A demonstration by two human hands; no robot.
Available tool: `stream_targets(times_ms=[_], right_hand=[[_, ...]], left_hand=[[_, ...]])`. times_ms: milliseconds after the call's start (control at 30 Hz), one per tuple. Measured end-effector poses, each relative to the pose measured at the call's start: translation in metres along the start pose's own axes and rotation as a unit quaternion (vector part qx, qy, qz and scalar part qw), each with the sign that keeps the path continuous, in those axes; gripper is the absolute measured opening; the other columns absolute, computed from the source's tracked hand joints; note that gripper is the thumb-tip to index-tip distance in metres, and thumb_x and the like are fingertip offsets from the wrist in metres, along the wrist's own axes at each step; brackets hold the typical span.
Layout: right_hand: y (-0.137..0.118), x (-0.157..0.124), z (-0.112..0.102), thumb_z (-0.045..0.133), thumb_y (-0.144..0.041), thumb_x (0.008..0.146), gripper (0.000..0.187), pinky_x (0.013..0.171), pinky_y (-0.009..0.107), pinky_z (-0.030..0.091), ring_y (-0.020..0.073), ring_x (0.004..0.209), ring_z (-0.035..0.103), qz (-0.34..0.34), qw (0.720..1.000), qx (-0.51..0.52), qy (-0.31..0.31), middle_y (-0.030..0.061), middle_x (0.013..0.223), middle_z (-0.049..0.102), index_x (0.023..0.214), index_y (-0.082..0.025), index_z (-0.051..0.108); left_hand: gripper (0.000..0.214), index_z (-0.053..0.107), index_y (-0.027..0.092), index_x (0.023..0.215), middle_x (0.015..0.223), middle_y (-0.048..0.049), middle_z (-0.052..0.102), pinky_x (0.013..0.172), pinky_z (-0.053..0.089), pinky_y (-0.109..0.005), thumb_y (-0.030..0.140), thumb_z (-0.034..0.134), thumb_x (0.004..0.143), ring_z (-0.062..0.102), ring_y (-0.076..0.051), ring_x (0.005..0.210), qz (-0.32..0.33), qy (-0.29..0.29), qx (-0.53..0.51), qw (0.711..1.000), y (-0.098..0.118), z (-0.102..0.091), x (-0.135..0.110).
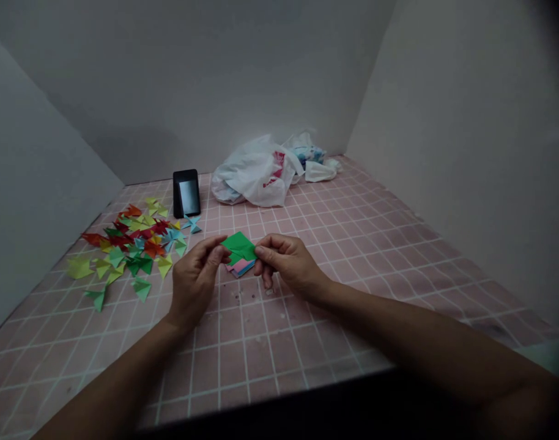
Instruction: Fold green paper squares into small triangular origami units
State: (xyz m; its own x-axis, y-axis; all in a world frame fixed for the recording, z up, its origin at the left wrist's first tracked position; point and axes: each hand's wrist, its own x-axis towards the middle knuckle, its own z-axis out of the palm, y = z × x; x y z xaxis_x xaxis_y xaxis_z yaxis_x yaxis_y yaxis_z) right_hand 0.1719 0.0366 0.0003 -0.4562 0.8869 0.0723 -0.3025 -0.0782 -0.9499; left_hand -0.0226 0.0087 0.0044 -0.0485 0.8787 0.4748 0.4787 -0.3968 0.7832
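A green sheet of origami paper [240, 244], partly folded, is held up between my two hands. My left hand [197, 275] pinches its left corner between thumb and fingers. On the other side, my right hand [284, 261] grips the right corner with thumb and forefinger, its other fingers curled below. Under the green paper lies a small stack of coloured paper [241, 268], with pink and blue edges showing; the rest of it is hidden. To the left of my left hand spreads a pile of folded paper pieces [139, 264] in red, orange, yellow, green and light blue.
A black phone-like device [186, 193] stands upright behind the paper pile. White plastic bags [261, 171] lie crumpled by the back wall. The surface wears a pink checked cloth [353, 244], with pale walls at the left, back and right.
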Motion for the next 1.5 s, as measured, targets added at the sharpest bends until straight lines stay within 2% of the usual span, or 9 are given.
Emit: stream_targets(times_ms=[100, 200, 267, 500, 667, 900, 1067, 1267, 1500], right_hand=[[0.001, 0.001, -0.001, 0.067, -0.036, 0.089, 0.023, 0.038, 0.018, 0.043, 0.0070, 0.040, 0.057, -0.010, 1.000, -0.029, 0.006, -0.0021, 0.064, 0.068, 0.078, -0.017, 0.058], [0.002, 0.000, -0.001, 0.065, -0.035, 0.090, 0.022, 0.039, 0.018, 0.043, 0.0064, 0.040, 0.057, -0.018, 0.998, -0.055, 0.004, -0.0028, 0.064, 0.067, 0.080, -0.017, 0.059], [0.004, 0.000, -0.001, 0.066, -0.036, 0.089, 0.022, 0.039, 0.018, 0.044, 0.0064, 0.041, 0.057, -0.019, 0.998, -0.058, -0.003, -0.0032, 0.064, 0.066, 0.080, -0.017, 0.059], [0.010, -0.001, 0.000, 0.068, -0.039, 0.088, 0.024, 0.041, 0.018, 0.046, 0.0070, 0.043, 0.059, 0.002, 0.999, -0.045, -0.025, -0.0030, 0.065, 0.066, 0.081, -0.017, 0.058], [0.013, -0.001, 0.002, 0.070, -0.037, 0.086, 0.023, 0.043, 0.018, 0.047, 0.0070, 0.044, 0.058, 0.026, 0.998, -0.037, -0.040, -0.0041, 0.064, 0.065, 0.082, -0.017, 0.059], [0.010, -0.002, 0.000, 0.066, -0.032, 0.089, 0.019, 0.040, 0.019, 0.046, 0.0085, 0.042, 0.058, 0.079, 0.995, -0.012, -0.060, -0.0035, 0.061, 0.066, 0.082, -0.019, 0.056], [0.006, -0.001, -0.002, 0.067, -0.034, 0.089, 0.020, 0.040, 0.018, 0.046, 0.0076, 0.041, 0.058, 0.084, 0.994, -0.002, -0.063, -0.0039, 0.062, 0.067, 0.082, -0.018, 0.056], [0.007, -0.001, -0.002, 0.065, -0.040, 0.092, 0.027, 0.042, 0.017, 0.044, 0.0062, 0.041, 0.055, 0.070, 0.996, 0.008, -0.049, -0.0040, 0.062, 0.064, 0.079, -0.018, 0.056], [0.008, -0.001, -0.002, 0.060, -0.040, 0.094, 0.027, 0.044, 0.018, 0.043, 0.0064, 0.042, 0.052, 0.075, 0.996, 0.026, -0.049, -0.0050, 0.059, 0.059, 0.079, -0.018, 0.056]], left_hand=[[0.027, 0.071, 0.017, 0.104, 0.080, -0.0012, 0.071, 0.066, 0.057, -0.026, 0.040, 0.061, 0.095, 0.069, -0.014, 0.067, -0.121, -0.050, -0.139, 0.982, 0.000, 0.001, 0.001], [0.023, 0.071, 0.017, 0.094, 0.074, 0.0008, 0.070, 0.061, 0.054, -0.023, 0.035, 0.077, 0.081, 0.065, -0.012, 0.061, -0.171, -0.089, -0.195, 0.962, 0.006, 0.004, 0.001], [0.021, 0.070, 0.017, 0.088, 0.068, 0.0021, 0.068, 0.058, 0.053, -0.022, 0.031, 0.079, 0.076, 0.062, -0.011, 0.058, -0.190, -0.107, -0.212, 0.953, 0.011, 0.007, 0.000], [0.015, 0.068, 0.016, 0.077, 0.061, 0.0026, 0.065, 0.054, 0.049, -0.021, 0.028, 0.075, 0.077, 0.059, -0.010, 0.053, -0.199, -0.113, -0.208, 0.951, 0.019, 0.008, -0.001], [0.021, 0.064, 0.016, 0.066, 0.057, 0.0023, 0.063, 0.052, 0.048, -0.021, 0.030, 0.074, 0.077, 0.057, -0.010, 0.051, -0.205, -0.131, -0.202, 0.949, 0.019, 0.006, 0.000], [0.026, 0.067, 0.015, 0.069, 0.062, 0.0001, 0.065, 0.054, 0.050, -0.022, 0.033, 0.067, 0.087, 0.061, -0.011, 0.053, -0.198, -0.145, -0.209, 0.947, 0.011, 0.003, -0.002], [0.031, 0.069, 0.015, 0.071, 0.066, -0.0018, 0.068, 0.059, 0.052, -0.024, 0.036, 0.062, 0.092, 0.064, -0.012, 0.058, -0.194, -0.141, -0.222, 0.945, 0.007, 0.003, -0.001], [0.026, 0.067, 0.016, 0.073, 0.068, -0.0010, 0.067, 0.059, 0.054, -0.023, 0.037, 0.068, 0.088, 0.062, -0.012, 0.059, -0.209, -0.132, -0.239, 0.939, 0.004, 0.005, 0.001], [0.019, 0.067, 0.017, 0.077, 0.067, -0.0002, 0.066, 0.060, 0.054, -0.025, 0.034, 0.070, 0.083, 0.062, -0.013, 0.060, -0.240, -0.155, -0.269, 0.920, 0.006, 0.005, 0.001]])
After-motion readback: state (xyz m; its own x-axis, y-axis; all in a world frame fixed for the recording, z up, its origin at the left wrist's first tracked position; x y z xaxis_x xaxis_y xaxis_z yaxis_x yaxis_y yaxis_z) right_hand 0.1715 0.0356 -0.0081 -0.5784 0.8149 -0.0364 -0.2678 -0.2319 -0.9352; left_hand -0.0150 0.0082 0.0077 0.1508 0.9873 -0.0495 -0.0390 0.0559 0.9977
